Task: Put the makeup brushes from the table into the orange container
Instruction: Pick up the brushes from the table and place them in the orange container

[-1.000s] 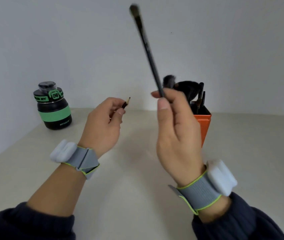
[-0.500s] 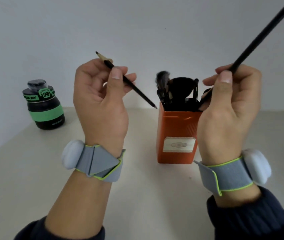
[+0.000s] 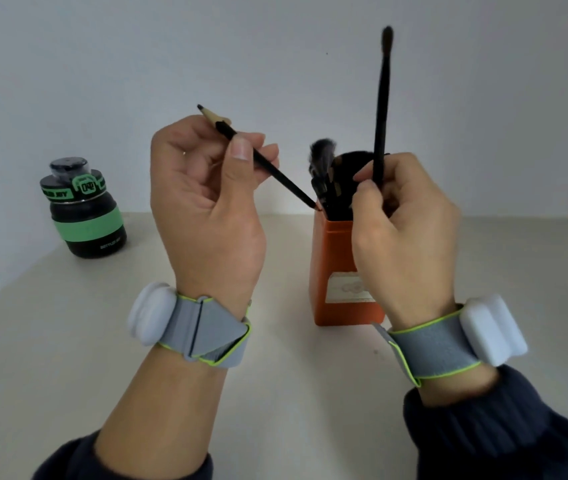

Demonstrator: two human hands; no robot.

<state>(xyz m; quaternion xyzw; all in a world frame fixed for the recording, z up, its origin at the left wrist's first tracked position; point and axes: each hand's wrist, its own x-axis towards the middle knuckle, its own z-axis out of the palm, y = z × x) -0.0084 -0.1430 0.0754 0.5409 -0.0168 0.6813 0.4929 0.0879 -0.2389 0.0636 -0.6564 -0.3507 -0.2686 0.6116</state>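
An orange container (image 3: 334, 258) stands on the table, with several dark makeup brushes (image 3: 324, 168) sticking out of its top. My left hand (image 3: 206, 202) grips a black makeup pencil (image 3: 275, 171), sharpened tip up and left, its lower end touching the container's left rim. My right hand (image 3: 404, 233) pinches a long thin black brush (image 3: 381, 109) that stands nearly upright over the container's mouth, bristles on top. Its lower end is hidden behind my fingers. My right hand covers the container's right side.
A black and green bottle (image 3: 85, 209) stands at the back left of the pale table (image 3: 293, 393). A white wall rises behind the table. Both wrists carry grey straps with white sensor pods.
The right hand has swung its long brush from leaning right to nearly upright over the container. The left hand's pencil has moved right until its lower end touches the rim.
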